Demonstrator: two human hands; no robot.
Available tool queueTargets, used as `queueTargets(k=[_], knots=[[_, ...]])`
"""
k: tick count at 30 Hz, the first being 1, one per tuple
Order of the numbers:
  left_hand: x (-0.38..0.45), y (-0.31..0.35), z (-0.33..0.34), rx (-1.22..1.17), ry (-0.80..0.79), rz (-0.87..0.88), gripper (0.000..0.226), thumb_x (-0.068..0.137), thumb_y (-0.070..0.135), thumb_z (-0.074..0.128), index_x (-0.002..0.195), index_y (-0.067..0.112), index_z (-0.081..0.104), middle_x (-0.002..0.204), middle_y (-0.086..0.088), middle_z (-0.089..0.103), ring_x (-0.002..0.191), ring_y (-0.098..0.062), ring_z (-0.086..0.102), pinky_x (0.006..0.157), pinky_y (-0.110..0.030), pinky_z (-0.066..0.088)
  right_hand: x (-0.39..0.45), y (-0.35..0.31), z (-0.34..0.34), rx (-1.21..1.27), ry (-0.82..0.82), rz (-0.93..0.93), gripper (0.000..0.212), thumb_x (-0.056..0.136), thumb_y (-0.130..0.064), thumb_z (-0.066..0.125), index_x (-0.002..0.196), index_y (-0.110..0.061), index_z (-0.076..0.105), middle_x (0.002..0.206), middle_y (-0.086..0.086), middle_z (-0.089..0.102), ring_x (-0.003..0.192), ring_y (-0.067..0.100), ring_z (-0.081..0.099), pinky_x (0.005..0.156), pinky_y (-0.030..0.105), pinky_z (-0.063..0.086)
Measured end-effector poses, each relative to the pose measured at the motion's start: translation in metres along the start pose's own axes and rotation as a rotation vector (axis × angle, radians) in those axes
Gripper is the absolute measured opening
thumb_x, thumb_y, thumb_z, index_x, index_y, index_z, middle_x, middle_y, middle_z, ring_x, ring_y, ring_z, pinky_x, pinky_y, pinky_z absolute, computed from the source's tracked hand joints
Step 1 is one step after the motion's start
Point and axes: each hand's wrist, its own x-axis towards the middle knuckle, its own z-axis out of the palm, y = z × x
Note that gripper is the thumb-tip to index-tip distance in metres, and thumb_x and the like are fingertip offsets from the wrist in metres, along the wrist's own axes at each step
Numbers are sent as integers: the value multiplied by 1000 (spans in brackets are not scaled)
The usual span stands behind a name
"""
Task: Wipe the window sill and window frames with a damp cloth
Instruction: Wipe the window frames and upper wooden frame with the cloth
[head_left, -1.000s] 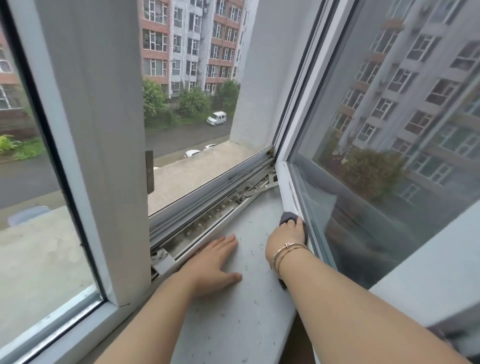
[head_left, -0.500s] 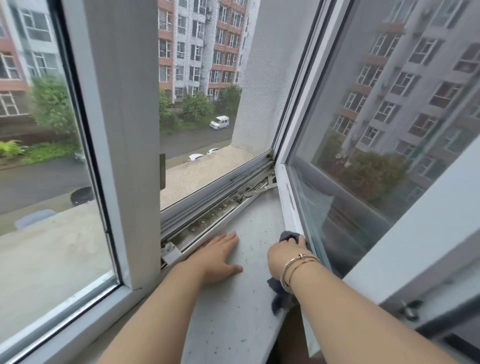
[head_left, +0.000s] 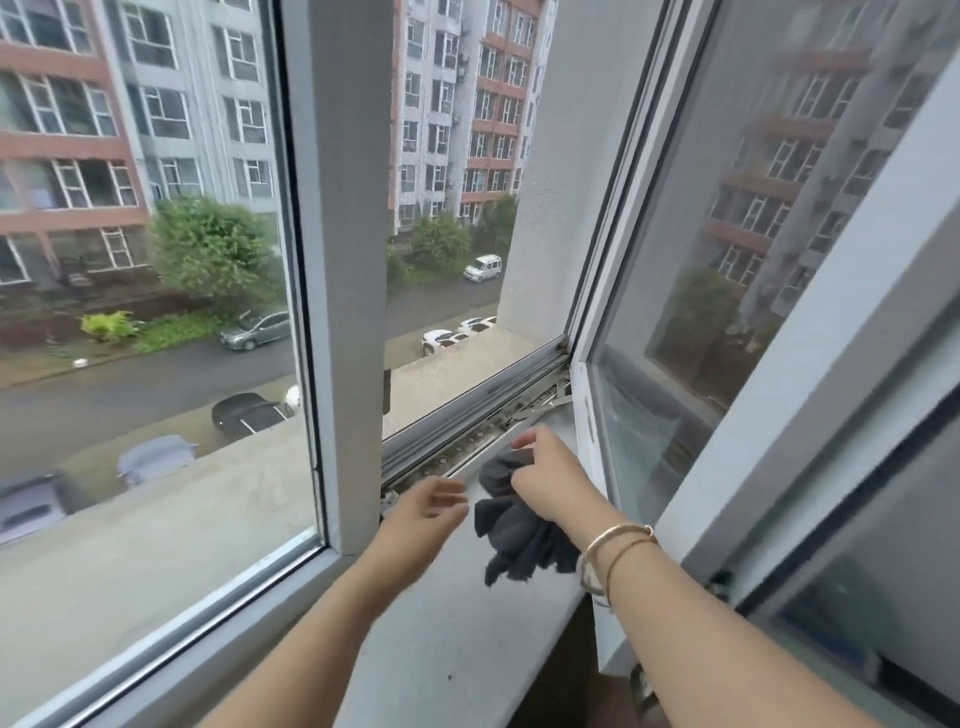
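My right hand (head_left: 550, 478) grips a dark grey cloth (head_left: 519, 530) and holds it raised above the pale window sill (head_left: 447, 634); most of the cloth hangs loose below the hand. My left hand (head_left: 426, 512) hovers just left of the cloth with relaxed fingers, holding nothing. The opened sash frame (head_left: 584, 410) swings inward on the right, next to my right hand. A white vertical frame post (head_left: 343, 260) stands to the left.
A metal hinge track (head_left: 483, 441) with screws runs along the bottom of the open window, behind both hands. Dark specks dot the sill. The opening drops to a street far below. A fixed glass pane (head_left: 156, 312) fills the left.
My right hand lifted the cloth off the sash frame's lower edge and now holds it bunched in the air. My left hand rose off the sill. The view shifted left.
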Motion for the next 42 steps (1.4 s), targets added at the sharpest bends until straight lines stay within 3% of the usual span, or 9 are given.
queueTargets(k=[5,12,20,25,29,32,34,38,42], knots=[[-28,39,1,-261,-20,-86,31,94,45,51,106,20,65,102,3,72,95,-14,69,87,-33,53,-25,-13,-4,558,0,-16,26,85,-3,53,106,-18,59,107,11,63,91,21,61,69,28,51],[-38,53,-6,-254,77,-83,26,87,33,66,92,9,57,93,-11,67,78,-16,59,65,-22,42,-39,-11,1,751,-18,-16,19,95,-10,47,101,-21,62,110,18,63,103,32,61,92,54,50],[-37,56,-26,-146,137,-5,26,88,36,64,81,18,46,80,-7,56,72,-17,49,60,-28,36,-34,-17,-11,425,128,-23,23,96,-10,41,95,-22,61,104,9,61,86,26,58,68,39,50],[-42,72,-31,-16,56,124,6,96,23,52,98,22,58,74,-5,54,66,-15,52,60,-27,44,-46,-29,-25,415,-196,-19,30,87,4,44,108,-10,60,107,12,59,92,22,56,76,32,47],[-50,83,-33,191,-89,156,18,84,40,67,89,23,68,95,-4,67,87,-15,64,85,-36,52,-65,-39,-41,-170,-415,-145,48,81,-1,57,125,-16,48,115,7,54,102,18,54,81,25,47],[-55,87,-37,537,-190,168,28,70,45,76,88,27,64,102,-1,56,93,-17,58,80,-26,51,-72,-41,-43,-575,-301,-196,26,83,-8,57,107,-18,55,111,10,56,100,23,57,79,29,50],[-60,95,-40,730,-144,243,15,75,34,73,76,25,61,93,1,51,89,-17,53,78,-25,46,-81,-40,-46,-608,-131,-216,6,85,-14,56,89,-15,60,99,9,57,90,24,58,70,28,50],[-69,119,-46,671,10,235,33,81,32,66,56,22,47,60,4,46,58,-11,44,53,-25,31,-95,-43,-58,-464,110,-210,14,82,-29,61,76,-17,55,102,3,40,88,21,51,70,25,46],[-73,143,-36,549,115,158,29,88,26,54,62,14,50,57,1,46,56,-14,44,52,-27,32,-110,-57,-67,-259,210,-186,15,81,-29,60,79,-15,55,85,1,55,76,18,57,56,24,41]])
